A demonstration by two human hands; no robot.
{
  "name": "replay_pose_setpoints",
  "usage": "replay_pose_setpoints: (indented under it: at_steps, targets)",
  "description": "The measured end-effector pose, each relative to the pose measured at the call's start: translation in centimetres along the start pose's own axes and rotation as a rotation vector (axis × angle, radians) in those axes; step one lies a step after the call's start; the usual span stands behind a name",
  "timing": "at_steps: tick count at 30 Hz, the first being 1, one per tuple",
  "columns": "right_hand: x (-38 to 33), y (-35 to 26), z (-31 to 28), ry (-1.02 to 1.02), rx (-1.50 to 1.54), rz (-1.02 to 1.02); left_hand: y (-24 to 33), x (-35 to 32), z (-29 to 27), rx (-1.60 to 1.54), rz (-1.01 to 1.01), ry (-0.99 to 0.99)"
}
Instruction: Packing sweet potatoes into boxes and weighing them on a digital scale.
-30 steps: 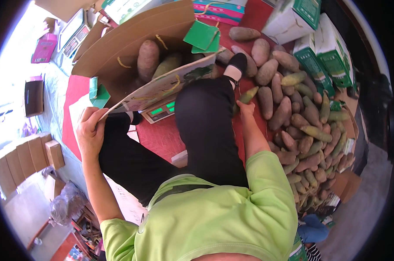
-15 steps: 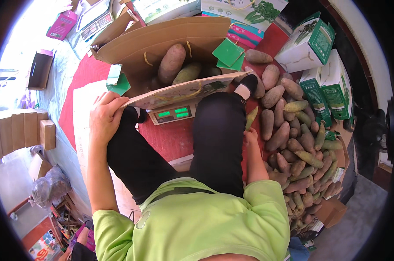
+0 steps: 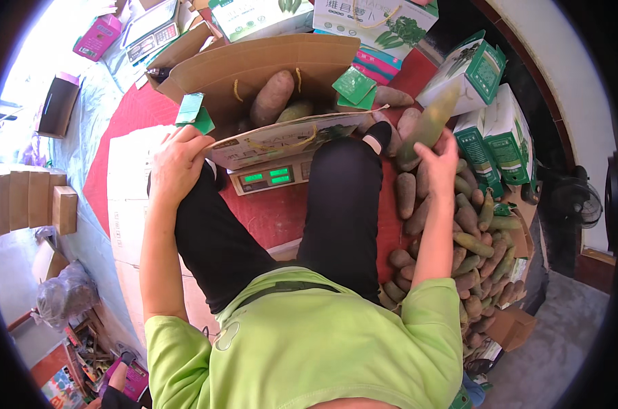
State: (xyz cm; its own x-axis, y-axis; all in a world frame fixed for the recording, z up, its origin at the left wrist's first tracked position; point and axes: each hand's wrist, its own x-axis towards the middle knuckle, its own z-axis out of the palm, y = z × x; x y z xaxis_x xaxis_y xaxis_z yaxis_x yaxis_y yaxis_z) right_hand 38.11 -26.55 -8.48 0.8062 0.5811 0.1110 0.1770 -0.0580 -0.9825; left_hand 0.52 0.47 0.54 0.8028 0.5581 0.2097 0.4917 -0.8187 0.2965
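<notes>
Brown box (image 3: pixel 254 68), greenish tuber (image 3: pixel 428 123)

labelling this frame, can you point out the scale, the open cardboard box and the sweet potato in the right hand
scale (image 3: pixel 268 177), head view, on its green display
open cardboard box (image 3: pixel 254 65), head view, on its far inner wall
sweet potato (image 3: pixel 428 126), head view, on its middle
right hand (image 3: pixel 440 160), head view, on its back

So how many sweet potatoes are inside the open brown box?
2 show in the cardboard box: a big reddish sweet potato toward the left, and a greenish sweet potato beside it on the right. The front flap may hide more below.
</notes>
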Motion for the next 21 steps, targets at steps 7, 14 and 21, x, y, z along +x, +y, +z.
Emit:
replay_pose_setpoints:
  at_steps: [7,14,21]
  targets:
    - [4.1,-14.0,6.5,-0.155,0.064,-0.316,0.0,-0.1,-0.1,0.004,0.02,0.027]
    - [4.4,-15.2,14.8,-0.482,0.03,-0.415,-0.3,-0.4,0.0,0.022,0.027,0.044]
    - [3.9,-10.8,15.7,-0.552,-0.335,-0.391,-0.1,-0.4,0.1,-0.007,0.008,0.026]
